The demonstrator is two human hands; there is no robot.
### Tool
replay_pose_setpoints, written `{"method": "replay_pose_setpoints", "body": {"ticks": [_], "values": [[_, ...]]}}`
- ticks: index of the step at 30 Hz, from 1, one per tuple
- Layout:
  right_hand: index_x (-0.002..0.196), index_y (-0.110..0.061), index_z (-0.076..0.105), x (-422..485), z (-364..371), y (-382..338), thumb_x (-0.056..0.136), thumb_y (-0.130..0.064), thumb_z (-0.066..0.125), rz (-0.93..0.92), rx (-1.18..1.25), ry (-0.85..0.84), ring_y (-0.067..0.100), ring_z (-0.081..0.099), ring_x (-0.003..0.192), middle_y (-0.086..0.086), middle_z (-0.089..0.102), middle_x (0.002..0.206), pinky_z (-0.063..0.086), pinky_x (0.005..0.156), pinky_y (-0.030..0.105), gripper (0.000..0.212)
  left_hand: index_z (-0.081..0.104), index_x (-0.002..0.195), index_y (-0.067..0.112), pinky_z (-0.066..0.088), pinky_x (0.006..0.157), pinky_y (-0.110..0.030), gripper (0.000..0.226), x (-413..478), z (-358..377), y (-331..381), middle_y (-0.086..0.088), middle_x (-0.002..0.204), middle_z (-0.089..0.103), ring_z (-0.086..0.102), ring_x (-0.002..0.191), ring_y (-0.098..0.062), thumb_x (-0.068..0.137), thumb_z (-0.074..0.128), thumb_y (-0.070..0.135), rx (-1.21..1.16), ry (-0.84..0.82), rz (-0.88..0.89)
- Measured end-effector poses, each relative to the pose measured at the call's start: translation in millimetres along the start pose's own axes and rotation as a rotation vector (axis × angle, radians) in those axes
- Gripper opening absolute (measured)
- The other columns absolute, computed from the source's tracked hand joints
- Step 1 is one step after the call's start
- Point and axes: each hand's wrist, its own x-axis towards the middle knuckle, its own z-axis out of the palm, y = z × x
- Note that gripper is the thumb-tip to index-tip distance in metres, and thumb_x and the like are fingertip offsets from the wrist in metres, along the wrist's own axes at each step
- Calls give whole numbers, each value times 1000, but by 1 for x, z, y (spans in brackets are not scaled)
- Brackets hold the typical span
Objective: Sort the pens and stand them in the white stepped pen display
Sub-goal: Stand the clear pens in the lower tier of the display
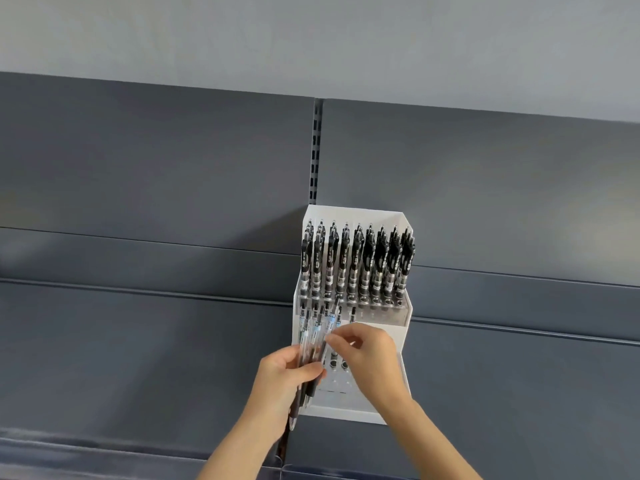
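While the left hand [284, 375] grips the pens [313, 337], the right hand [370, 358] pinches one pen [333, 320]. It needs a free hole in the display [363, 214].

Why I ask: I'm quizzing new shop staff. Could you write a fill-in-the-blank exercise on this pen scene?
The left hand grips several ____.
The right hand pinches ____ pen of them.
The display is ____ in colour.
Its back row holds pens with ____ tops.
Missing: pens, one, white, black.
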Motion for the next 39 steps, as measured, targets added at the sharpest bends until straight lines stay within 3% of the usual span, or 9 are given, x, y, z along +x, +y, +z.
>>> {"method": "replay_pose_setpoints", "body": {"ticks": [5,10,13,15,24,30,35,37,39], "values": [[72,-12,65,8,-3,3,85,-18,65,99,86,-44,6,51,56,-2,61,64,37,49,9,15,71,87,3,43,49,-24,14,3,6,-1,-16,69,66,58,63,-23,82,62,-5,10,-29,-25],[71,-16,64,10,-30,14,88,-12,59,105,70,81,4,63,57,1,69,70,48,52,20,17,69,91,7,52,63,-28,17,8,3,-2,-10,73,67,62,67,-20,87,57,-3,-28,39,-32],[69,-6,61,18,-44,20,88,-10,57,57,-3,219,23,58,57,12,67,67,46,56,28,19,67,95,10,45,50,-23,13,9,1,-2,-9,74,64,55,56,-15,91,55,7,43,50,-39],[73,2,59,22,-44,23,88,-9,54,20,-52,233,21,46,56,20,65,70,38,54,29,20,66,97,10,39,43,-20,14,8,1,-2,-8,75,63,46,46,-11,93,52,11,106,34,-28],[77,-3,55,23,-9,45,93,-11,47,38,-308,58,15,38,51,0,48,57,29,49,23,20,61,98,10,42,51,-18,21,5,3,-4,-3,73,65,46,53,-10,94,44,0,204,-12,36],[86,-3,60,20,-3,41,94,-16,45,51,-353,97,23,51,61,8,62,69,39,56,29,22,63,96,6,49,59,-22,19,3,3,-5,-6,83,70,56,65,-13,92,47,-3,164,-20,34],[68,-16,52,14,-10,39,91,-17,48,100,-310,58,21,41,60,-3,49,58,31,51,26,24,64,96,7,53,60,-22,19,1,4,-2,-8,82,71,60,64,-14,91,49,-4,113,-21,29],[93,-22,64,8,-15,35,92,-20,52,97,-274,85,21,54,76,-5,64,80,36,59,23,12,64,97,5,51,55,-19,18,1,4,-2,-9,80,71,60,59,-11,91,50,-4,95,-34,25],[114,-15,63,-1,-19,27,92,-23,54,71,-237,141,15,59,85,-4,67,96,43,70,24,24,64,97,3,50,53,-19,15,1,7,-1,-12,81,71,61,56,-11,89,53,-4,75,-56,19]]}}
